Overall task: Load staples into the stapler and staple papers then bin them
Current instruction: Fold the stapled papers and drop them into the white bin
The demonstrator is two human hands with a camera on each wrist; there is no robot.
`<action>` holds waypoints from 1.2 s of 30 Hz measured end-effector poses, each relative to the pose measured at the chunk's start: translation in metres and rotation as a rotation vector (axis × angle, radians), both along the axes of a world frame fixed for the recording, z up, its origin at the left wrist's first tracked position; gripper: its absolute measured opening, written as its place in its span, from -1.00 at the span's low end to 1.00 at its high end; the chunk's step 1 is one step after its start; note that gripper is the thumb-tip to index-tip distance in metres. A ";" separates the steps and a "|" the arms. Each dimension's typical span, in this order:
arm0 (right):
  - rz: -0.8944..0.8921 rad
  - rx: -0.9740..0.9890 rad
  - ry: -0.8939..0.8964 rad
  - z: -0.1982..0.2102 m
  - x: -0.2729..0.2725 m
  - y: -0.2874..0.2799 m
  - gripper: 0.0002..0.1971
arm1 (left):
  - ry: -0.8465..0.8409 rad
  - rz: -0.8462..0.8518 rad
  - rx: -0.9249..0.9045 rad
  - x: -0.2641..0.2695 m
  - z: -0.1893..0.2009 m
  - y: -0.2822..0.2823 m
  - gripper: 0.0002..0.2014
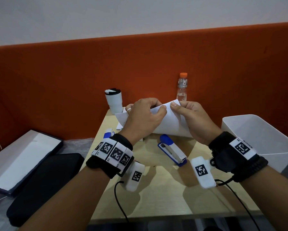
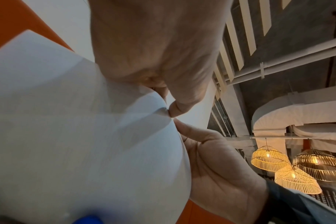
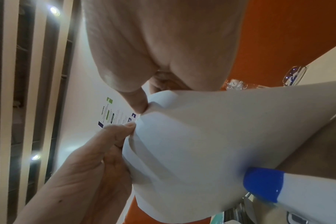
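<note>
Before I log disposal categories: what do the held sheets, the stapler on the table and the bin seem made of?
Sheets: thin white matte paper; they curl where both hands pinch them. Stapler: likely glossy plastic shell, blue and white, with a metal-looking nose. Bin: probably white plastic, smooth and thin-walled, slightly translucent.

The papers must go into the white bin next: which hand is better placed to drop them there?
Probably right: the right hand already pinches the papers, and the white bin stands on its side.
</note>
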State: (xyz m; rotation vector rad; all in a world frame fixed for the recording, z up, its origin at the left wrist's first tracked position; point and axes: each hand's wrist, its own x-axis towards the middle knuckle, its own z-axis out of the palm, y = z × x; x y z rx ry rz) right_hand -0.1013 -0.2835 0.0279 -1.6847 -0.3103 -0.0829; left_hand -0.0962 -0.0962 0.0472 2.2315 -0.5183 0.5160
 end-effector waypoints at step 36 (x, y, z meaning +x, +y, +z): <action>-0.089 0.328 0.146 -0.021 0.009 -0.010 -0.83 | 1.031 -0.195 -0.329 -0.033 -0.017 -0.009 -0.31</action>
